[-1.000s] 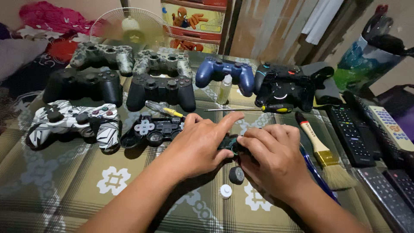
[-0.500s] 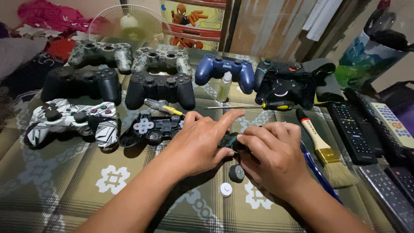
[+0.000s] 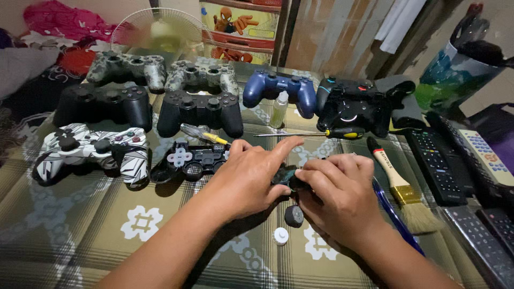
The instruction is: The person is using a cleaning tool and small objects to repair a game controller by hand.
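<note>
My left hand (image 3: 251,176) and my right hand (image 3: 337,195) meet over a small dark controller part (image 3: 287,176). Both hands pinch it between fingers and thumbs; most of it is hidden. Just below the hands a dark round thumbstick cap (image 3: 293,215) and a small white cap (image 3: 280,236) lie on the patterned cloth (image 3: 107,235). An opened black controller shell (image 3: 190,160) with its insides showing lies just left of my left hand. A yellow-handled screwdriver (image 3: 201,134) rests behind it.
Several game controllers lie in rows: camouflage (image 3: 126,69), black (image 3: 104,104), white-patterned (image 3: 91,152), blue (image 3: 278,88). A small clear bottle (image 3: 278,109), a long screwdriver (image 3: 310,134), a paintbrush (image 3: 401,187) and a blue pen (image 3: 393,214) sit nearby. Remote controls (image 3: 439,163) line the right side.
Both hands stay on the small part with only slight finger shifts. The view has drifted a little; nothing else on the cloth has moved.
</note>
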